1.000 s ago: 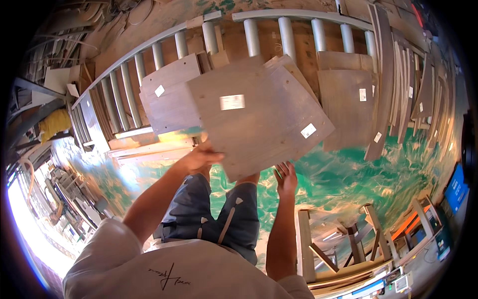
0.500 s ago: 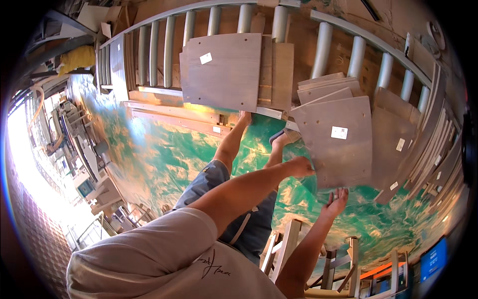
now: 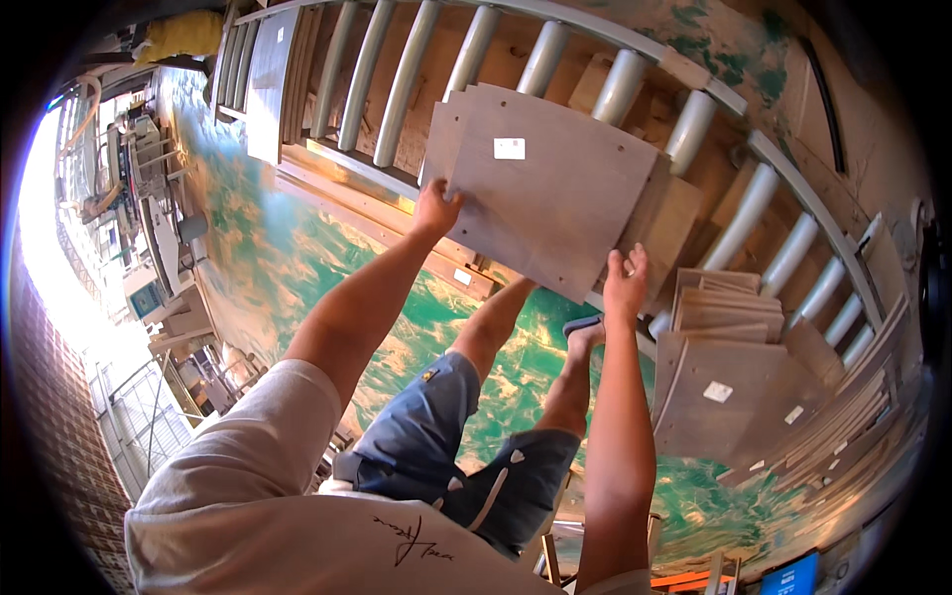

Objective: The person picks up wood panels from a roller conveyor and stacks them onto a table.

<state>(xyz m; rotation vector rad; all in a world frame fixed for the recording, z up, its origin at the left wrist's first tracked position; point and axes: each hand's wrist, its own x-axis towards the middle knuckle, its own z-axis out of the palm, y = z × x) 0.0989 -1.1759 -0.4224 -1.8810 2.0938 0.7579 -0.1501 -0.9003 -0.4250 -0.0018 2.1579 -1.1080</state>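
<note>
A flat grey-brown board (image 3: 555, 198) with corner holes and a white label lies slantwise on top of other boards on the roller conveyor. My left hand (image 3: 436, 208) is closed at its near left edge, with some fingers hidden. Beside its near right corner is my right hand (image 3: 625, 280), palm toward the edge and fingers apart. Under the top board, the edges of a lighter brown board (image 3: 674, 213) stick out on the right. A second pile of boards (image 3: 709, 397) stands to the right, close to my right forearm.
Grey rollers (image 3: 407, 84) run across the far side, inside a metal rail. More boards (image 3: 823, 436) lean in a row at far right. Long wooden strips (image 3: 347, 213) lie by the conveyor's near side. My feet stand on the green patterned floor (image 3: 397, 357), one in a sandal (image 3: 583, 325).
My hands have gone from the right-hand boards to the sides of the board on the conveyor's left pile. The view has turned. That pile's top board now lies at a slant.
</note>
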